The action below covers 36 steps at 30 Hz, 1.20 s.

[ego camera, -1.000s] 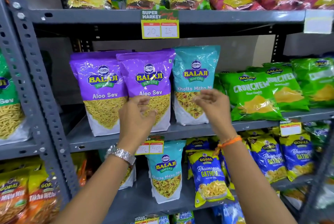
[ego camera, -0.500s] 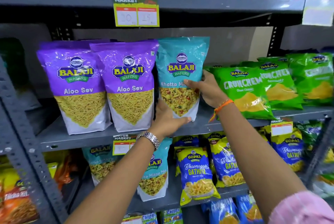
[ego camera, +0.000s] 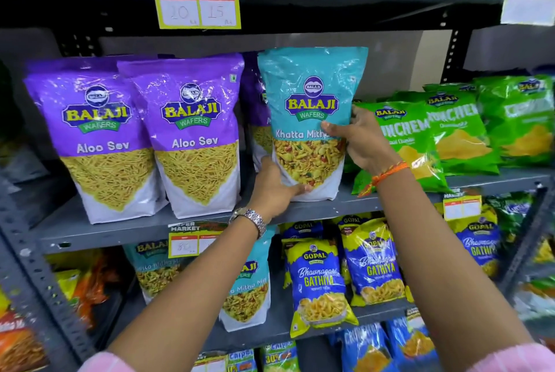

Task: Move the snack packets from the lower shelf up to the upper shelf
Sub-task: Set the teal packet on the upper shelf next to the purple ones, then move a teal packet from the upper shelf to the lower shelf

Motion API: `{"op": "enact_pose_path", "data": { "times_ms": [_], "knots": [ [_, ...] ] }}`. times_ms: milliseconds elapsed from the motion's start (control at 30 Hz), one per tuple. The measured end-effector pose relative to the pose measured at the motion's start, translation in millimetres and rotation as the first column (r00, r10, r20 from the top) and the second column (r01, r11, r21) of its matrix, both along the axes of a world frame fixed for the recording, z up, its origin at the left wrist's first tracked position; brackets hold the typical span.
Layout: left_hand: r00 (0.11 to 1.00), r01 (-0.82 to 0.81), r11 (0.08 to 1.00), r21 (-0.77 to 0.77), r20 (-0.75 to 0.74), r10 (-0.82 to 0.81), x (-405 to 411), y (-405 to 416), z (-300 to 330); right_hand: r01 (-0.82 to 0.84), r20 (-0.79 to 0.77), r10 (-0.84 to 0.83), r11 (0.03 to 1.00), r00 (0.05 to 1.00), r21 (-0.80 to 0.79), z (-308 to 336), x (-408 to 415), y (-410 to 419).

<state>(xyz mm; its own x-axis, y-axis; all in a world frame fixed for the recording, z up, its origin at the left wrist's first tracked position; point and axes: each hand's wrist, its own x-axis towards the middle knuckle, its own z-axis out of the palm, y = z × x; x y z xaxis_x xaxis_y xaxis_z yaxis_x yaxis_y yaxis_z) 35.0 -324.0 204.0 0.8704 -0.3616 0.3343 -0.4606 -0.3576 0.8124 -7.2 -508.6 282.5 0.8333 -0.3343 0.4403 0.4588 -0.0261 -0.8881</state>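
blue packet (ego camera: 310, 119) stands near front edge of upper shelf (ego camera: 126, 229) | left hand (ego camera: 274, 186) fingers clamped low, right hand (ego camera: 359, 143) fingers clamped on side, so it stays upright | more wait on lower shelf (ego camera: 270, 331)

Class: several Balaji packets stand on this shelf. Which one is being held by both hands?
The teal Khatta Mitha packet, gripped by the left hand and right hand. The purple Aloo Sev packets stand untouched.
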Motion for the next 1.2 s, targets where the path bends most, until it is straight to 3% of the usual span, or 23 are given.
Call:
{"op": "enact_pose_path", "data": {
  "times_ms": [200,433,667,933,1200],
  "knots": [
    [0.992,0.046,0.999,-0.003,0.114,-0.045,-35.3,5.9,-3.0,0.063,0.037,-0.063,0.998,0.997,0.01,1.0,-46.2,-0.6],
    [0.984,0.031,0.999,-0.035,0.174,-0.025,-91.0,78.1,-28.2,-0.011,0.089,0.006,0.999,0.996,0.049,-20.8,-117.7,57.2],
    [0.996,-0.088,0.991,-0.105,0.026,0.091,-135.1,184.1,-119.9,-0.171,-0.032,0.17,0.985,0.985,0.001,-97.2,-134.9,156.3],
    [0.908,-0.392,0.92,-0.002,-0.162,0.386,-134.1,288.7,-230.6,-0.317,-0.264,0.294,0.947,0.919,-0.048,-217.8,-81.3,259.9],
    [0.882,-0.384,0.921,0.061,-0.271,0.386,-106.5,333.4,-291.4,-0.377,-0.392,0.306,0.919,0.868,-0.118,-292.6,-25.5,308.8]
  ]
}}
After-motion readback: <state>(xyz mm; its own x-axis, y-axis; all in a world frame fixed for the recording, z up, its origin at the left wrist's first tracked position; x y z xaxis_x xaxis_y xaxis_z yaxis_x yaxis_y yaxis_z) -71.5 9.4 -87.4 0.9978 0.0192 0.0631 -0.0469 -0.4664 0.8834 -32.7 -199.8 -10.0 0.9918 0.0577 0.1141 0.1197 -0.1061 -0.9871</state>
